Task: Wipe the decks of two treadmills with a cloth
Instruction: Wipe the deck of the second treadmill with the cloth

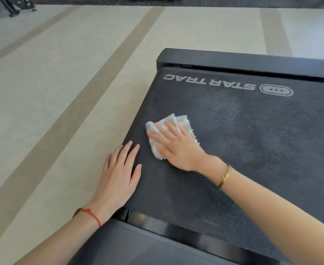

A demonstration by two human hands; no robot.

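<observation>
The dark grey textured treadmill belt [253,150] fills the right side, the pale tiled floor [61,83] to its left. A crumpled white terry cloth [173,123] lies on the belt under the right hand [176,146]. The left hand [119,175] rests flat at the belt's left edge, just beside the cloth.

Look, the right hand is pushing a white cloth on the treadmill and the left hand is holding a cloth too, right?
Not quite. The head view shows the left hand holding nothing; it rests flat at the deck edge. The right hand does press the white cloth.
</observation>
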